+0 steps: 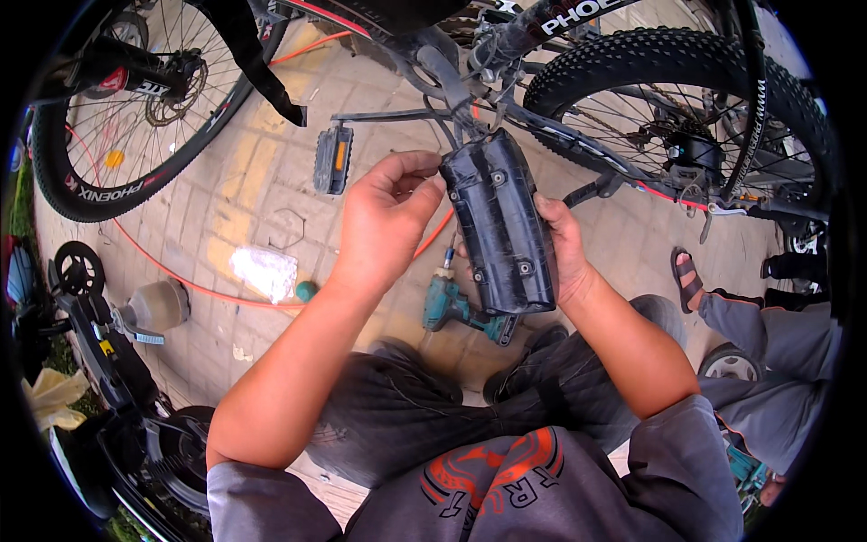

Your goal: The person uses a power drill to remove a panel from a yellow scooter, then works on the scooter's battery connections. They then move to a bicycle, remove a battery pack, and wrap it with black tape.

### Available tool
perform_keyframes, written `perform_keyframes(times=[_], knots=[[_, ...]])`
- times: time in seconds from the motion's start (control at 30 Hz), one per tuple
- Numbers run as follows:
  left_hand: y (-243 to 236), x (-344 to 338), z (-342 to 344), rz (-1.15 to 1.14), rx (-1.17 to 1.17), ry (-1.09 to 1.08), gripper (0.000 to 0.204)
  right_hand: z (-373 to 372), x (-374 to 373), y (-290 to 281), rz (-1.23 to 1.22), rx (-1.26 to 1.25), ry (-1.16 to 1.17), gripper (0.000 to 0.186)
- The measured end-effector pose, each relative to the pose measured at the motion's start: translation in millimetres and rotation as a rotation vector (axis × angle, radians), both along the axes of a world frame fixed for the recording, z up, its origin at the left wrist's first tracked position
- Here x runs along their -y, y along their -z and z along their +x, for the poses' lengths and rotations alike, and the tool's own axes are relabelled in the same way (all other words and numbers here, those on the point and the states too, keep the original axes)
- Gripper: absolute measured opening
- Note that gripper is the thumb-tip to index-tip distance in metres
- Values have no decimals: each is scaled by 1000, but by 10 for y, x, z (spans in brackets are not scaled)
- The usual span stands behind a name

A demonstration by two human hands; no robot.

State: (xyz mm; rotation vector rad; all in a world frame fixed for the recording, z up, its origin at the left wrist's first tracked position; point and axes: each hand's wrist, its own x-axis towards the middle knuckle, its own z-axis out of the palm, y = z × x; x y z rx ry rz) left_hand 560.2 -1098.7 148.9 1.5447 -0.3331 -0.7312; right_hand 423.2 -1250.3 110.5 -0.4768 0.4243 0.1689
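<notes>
A long black controller box (499, 230) with rounded ribs and several screws is held up in front of me, tilted slightly. My right hand (567, 248) grips its right side, thumb on the front and fingers mostly hidden behind. At the box's upper left corner, my left hand (395, 210) is closed in a pinch, thumb against forefinger. What sits between those fingertips is too small to make out. Dark cables (458, 108) run from the top of the box up to the bicycle frame (442, 68). Below the box, a teal cordless drill (462, 303) lies on the paving.
A pedal (334, 161) hangs left of the cables. The bicycle's front wheel (68, 181) and rear wheel (632, 68) flank the work. An orange hose (194, 287) crosses the paving near a silvery packet (265, 271). A scooter (108, 348) stands left; another person's sandaled foot (686, 278) is at right.
</notes>
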Motion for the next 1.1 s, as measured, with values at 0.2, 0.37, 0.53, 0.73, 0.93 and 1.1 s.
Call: perform_keyframes(times=[0.2,0.37,0.53,0.73,0.93,1.1], knots=[[53,-10,19,-7,92,26,24,36,-37,-65,103,44,16,73],[55,29,6,-38,220,16,20,36,-23,-69,149,71,26,72],[76,28,36,-25,260,29,20,41,-20,-49,170,70,19,73],[116,10,64,-39,231,24,20,60,-30,-50,194,113,-6,75],[83,0,74,-15,83,9,28,42,-20,-79,187,54,-9,76],[-140,-44,-91,-147,-392,91,70,0,-305,-254,-999,-73,181,87]])
